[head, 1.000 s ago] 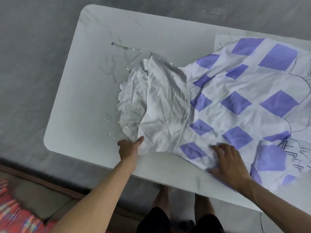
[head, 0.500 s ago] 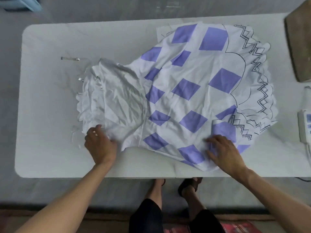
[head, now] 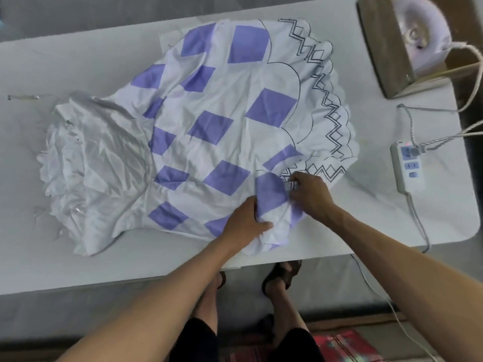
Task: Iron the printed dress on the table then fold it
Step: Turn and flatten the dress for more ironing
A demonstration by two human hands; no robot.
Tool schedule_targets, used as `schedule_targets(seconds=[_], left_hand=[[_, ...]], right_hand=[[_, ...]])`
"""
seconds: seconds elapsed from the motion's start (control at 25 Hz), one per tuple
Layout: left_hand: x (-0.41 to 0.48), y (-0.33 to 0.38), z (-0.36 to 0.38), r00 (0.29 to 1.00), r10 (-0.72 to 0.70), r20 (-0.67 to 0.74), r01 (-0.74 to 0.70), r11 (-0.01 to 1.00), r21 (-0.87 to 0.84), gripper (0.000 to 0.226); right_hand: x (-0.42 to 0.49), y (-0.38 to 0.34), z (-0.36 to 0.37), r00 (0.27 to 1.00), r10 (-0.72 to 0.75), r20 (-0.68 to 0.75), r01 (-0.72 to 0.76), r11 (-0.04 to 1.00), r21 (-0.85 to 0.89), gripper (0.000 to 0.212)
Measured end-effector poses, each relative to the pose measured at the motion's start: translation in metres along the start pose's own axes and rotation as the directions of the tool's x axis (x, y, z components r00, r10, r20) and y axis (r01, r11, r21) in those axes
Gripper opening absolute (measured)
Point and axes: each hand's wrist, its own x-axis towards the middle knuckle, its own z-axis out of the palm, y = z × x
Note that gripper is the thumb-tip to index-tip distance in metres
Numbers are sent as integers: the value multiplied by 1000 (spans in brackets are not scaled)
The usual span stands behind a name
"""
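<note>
1. Grey floor shows below the table's near edge. A red patterned rug (head: pixel 339 346) lies nearest, behind the right forearm, and two sandalled feet (head: pixel 282 276) stand under the edge between the forearms.
2. The white table (head: pixel 130 259) fills the rest of the view, and both forearms cross its bare near strip.
3. The left hand (head: pixel 245 220) grips a bunched, turned-over flap of the printed dress (head: pixel 222 126) at its near hem, thumb laid over the fold and fingers curled into the cloth.
4. The right hand (head: pixel 311 194) is just right of the left and slightly beyond it. Its curled fingers pinch the same flap, which covers part of the skirt's near edge.
5. The dress lies spread on the table. Its crumpled white bodice is far left of the left hand, the purple squares are beyond both hands, and the black zigzag hem is beyond the right hand.
6. Well right of the right hand, apart from the hem, a white power strip (head: pixel 407 165) lies on bare table. Its grey cable (head: pixel 418 218) runs off the near edge.
7. Farthest off, beyond and right of the right hand, a pale, blurred iron (head: pixel 418 32) sits in a wooden stand (head: pixel 379 48). Its braided cord (head: pixel 473 82) loops down to the strip.
</note>
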Motion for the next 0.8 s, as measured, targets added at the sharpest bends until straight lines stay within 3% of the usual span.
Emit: schedule_targets(seconds=[0.08, 0.12, 0.2, 0.28, 0.32, 0.4, 0.48, 0.56, 0.68, 0.8], left_hand=[[-1, 25, 18, 999, 23, 23, -20, 992, -125, 42], [-6, 33, 25, 996, 54, 68, -43, 988, -149, 42], [-16, 39, 32, 982, 96, 164, -76, 990, -120, 47], [-17, 41, 33, 979, 153, 132, -163, 984, 67, 47], [-11, 41, 33, 980, 195, 45, -200, 956, 216, 45], [7, 39, 28, 956, 261, -134, -164, 855, 492, 45], [23, 39, 26, 968, 183, -172, -27, 756, 654, 59], [30, 40, 30, 993, 18, -118, 73, 696, 714, 75], [38, 43, 36, 991, -129, -29, 110, 677, 728, 69], [38, 51, 22, 997, -79, -16, 69, 736, 673, 56]], right_hand=[[-24, 16, -24, 991, -39, -128, 73, 960, 269, 15], [-43, 35, -37, 984, -49, -174, 100, 948, 301, 15], [-86, 90, -51, 990, 2, -139, 20, 987, 157, 16], [-119, 141, -56, 983, 151, -101, -158, 985, -74, 21], [-119, 155, -56, 971, 189, -144, -205, 973, -103, 23], [-92, 147, -55, 954, 210, -215, -214, 977, 4, 22], [-55, 121, -48, 978, 135, -159, -133, 991, 24, 48], [-28, 100, -33, 994, 95, -58, -97, 994, -46, 66], [-22, 105, -21, 993, 117, 24, -112, 980, -167, 44], [-23, 116, -43, 987, 152, 45, -142, 974, -177, 37]])
